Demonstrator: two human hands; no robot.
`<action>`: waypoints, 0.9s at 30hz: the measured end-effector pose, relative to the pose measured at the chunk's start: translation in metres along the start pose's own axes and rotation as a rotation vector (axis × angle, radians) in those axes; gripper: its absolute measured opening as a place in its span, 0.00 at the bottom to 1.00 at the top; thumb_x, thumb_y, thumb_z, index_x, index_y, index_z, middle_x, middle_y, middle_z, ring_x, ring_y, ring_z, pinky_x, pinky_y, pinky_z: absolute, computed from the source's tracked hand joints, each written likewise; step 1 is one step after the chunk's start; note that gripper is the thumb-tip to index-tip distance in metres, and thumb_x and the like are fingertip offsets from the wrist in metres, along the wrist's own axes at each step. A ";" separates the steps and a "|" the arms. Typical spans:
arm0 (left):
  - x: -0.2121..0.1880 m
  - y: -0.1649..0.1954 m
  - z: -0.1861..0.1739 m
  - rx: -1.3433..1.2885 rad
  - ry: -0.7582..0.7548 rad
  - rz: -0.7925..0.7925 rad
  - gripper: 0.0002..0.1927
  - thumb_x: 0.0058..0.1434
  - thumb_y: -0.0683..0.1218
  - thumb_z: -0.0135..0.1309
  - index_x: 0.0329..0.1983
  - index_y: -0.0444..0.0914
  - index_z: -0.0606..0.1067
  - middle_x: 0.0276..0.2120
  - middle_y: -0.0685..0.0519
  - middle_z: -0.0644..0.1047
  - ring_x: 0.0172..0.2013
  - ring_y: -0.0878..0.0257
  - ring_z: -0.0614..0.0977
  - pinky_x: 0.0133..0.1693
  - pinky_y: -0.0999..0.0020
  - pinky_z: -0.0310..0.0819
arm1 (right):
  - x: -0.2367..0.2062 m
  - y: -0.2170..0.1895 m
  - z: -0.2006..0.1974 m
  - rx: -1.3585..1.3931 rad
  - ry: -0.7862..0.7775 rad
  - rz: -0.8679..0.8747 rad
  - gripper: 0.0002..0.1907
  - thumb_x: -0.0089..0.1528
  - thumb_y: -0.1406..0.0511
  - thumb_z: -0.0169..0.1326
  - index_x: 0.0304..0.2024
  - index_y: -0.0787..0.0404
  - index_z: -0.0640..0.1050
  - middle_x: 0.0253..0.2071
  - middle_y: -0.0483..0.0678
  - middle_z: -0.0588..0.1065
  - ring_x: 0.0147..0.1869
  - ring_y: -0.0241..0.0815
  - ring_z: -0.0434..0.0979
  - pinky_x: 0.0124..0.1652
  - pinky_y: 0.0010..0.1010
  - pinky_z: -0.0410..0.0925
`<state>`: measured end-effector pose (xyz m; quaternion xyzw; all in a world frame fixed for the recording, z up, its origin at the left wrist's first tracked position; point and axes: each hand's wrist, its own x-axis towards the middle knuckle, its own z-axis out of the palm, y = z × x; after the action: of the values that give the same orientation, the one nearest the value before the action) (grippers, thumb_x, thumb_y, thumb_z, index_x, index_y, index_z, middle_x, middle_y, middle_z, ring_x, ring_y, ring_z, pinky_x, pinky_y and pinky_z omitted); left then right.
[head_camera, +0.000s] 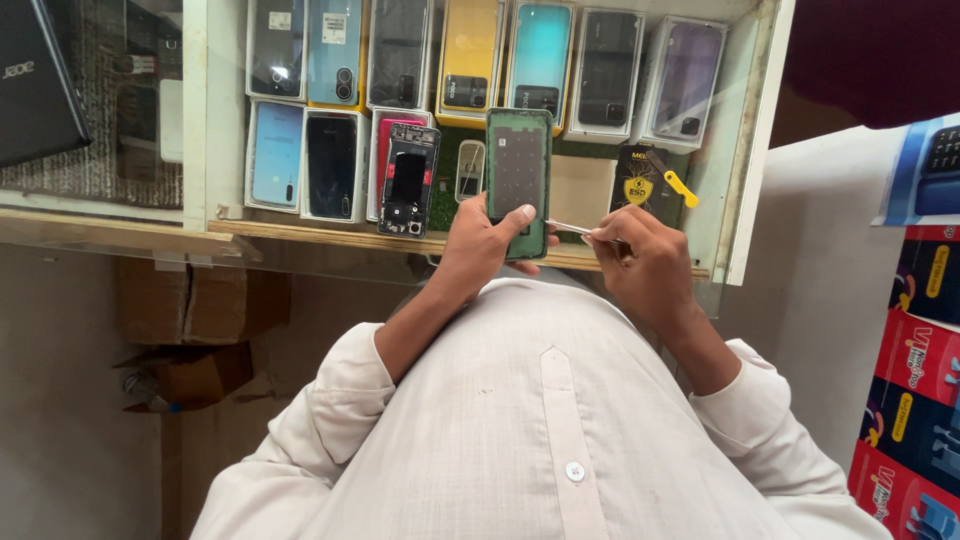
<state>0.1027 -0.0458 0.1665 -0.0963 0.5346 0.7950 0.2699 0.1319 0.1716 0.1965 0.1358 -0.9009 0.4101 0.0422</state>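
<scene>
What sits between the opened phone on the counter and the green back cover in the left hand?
A small silver keypad phone lies between the opened phone and green back cover, in the head view.

Under the glass surface (720, 170) lie two rows of phone boxes. The far row holds a grey box (276, 48), a light blue box (335, 50), a dark box (398, 52), a yellow box (471, 60), a teal box (539, 65), a black box (607, 72) and a lilac box (683, 82) toward the right edge. In the near row, an opened phone body (408, 180) leans by a pink box (385, 160). A yellow plastic pry tool (680, 188) lies near the right edge. A black laptop (35, 80) sits at the far left corner. Cardboard boxes (190, 340) stand on the floor below, and red cartons (915, 400) are stacked at right.
</scene>
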 end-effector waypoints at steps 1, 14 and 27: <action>0.000 0.000 0.000 0.019 0.002 0.003 0.13 0.68 0.42 0.50 0.51 0.27 0.73 0.41 0.39 0.82 0.38 0.54 0.88 0.25 0.64 0.86 | 0.000 -0.001 0.000 -0.028 0.019 -0.045 0.06 0.60 0.72 0.64 0.33 0.66 0.78 0.35 0.50 0.78 0.34 0.43 0.79 0.33 0.31 0.71; -0.005 0.008 0.002 0.199 0.047 0.031 0.10 0.63 0.40 0.58 0.45 0.29 0.77 0.37 0.46 0.84 0.36 0.61 0.88 0.25 0.69 0.85 | 0.004 -0.011 0.001 -0.055 0.002 -0.069 0.12 0.61 0.73 0.62 0.48 0.63 0.84 0.34 0.50 0.75 0.32 0.43 0.78 0.33 0.33 0.71; -0.001 0.011 0.001 0.311 0.144 0.046 0.08 0.60 0.40 0.62 0.40 0.31 0.80 0.33 0.48 0.84 0.31 0.64 0.87 0.22 0.70 0.83 | 0.006 0.012 0.010 0.057 -0.246 0.275 0.08 0.67 0.66 0.58 0.41 0.64 0.84 0.26 0.51 0.78 0.28 0.41 0.76 0.30 0.30 0.68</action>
<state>0.0973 -0.0480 0.1764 -0.0977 0.6711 0.6999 0.2242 0.1238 0.1698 0.1823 0.0615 -0.8974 0.4175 -0.1286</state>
